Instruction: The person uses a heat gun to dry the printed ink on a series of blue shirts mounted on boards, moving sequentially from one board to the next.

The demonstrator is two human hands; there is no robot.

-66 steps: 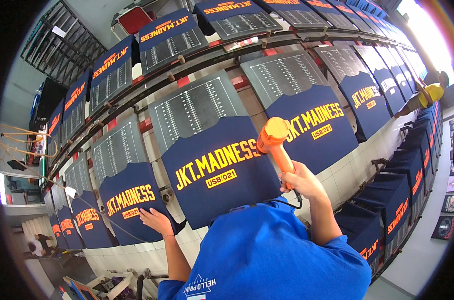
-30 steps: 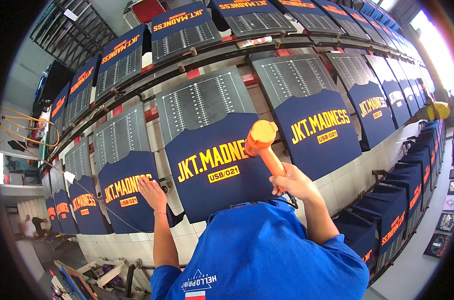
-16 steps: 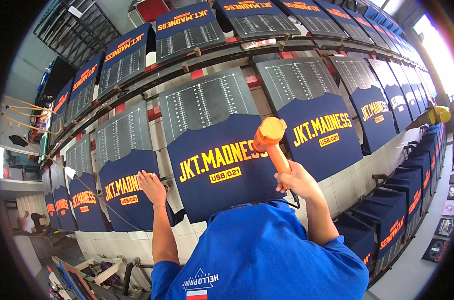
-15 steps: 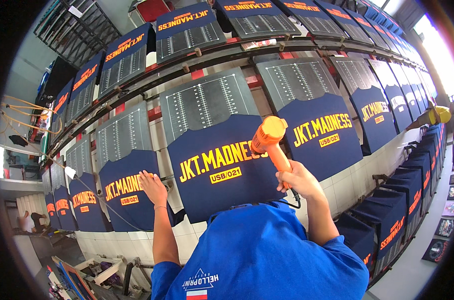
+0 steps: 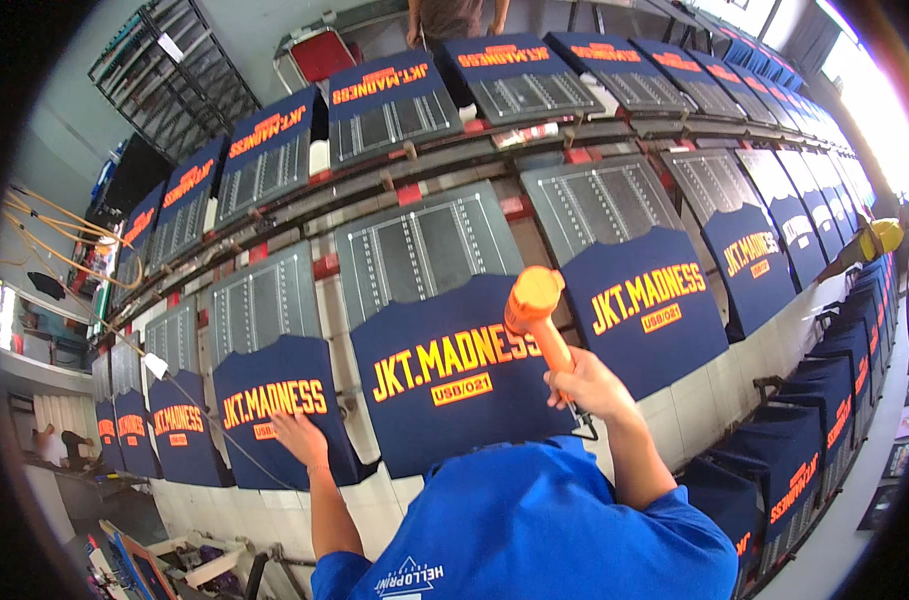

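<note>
My right hand (image 5: 588, 383) is wrapped around the handle of an orange heat gun (image 5: 537, 300) with a dark cord. Its wide head hovers over the right end of the yellow-orange print on a navy shirt (image 5: 445, 430), spread on a dark board (image 5: 425, 240) in front of me. To the left, the fingers of my left hand (image 5: 303, 438) are stretched out over the lower part of the print on a neighbouring navy shirt (image 5: 237, 372); the fingertips appear to touch the cloth.
Another printed shirt (image 5: 625, 265) lies on the board to the right. Beyond a metal rail (image 5: 375, 185) runs a second row of shirts (image 5: 380, 78) on boards. More shirts (image 5: 775, 430) hang behind me at right. A person in yellow headwear (image 5: 880, 238) stands far right; another person (image 5: 450, 18) stands beyond the far row.
My left hand has slid lower on the left shirt, off the main lettering. The heat gun stays over the print's right end. The view has tilted, and a person now shows at the top.
</note>
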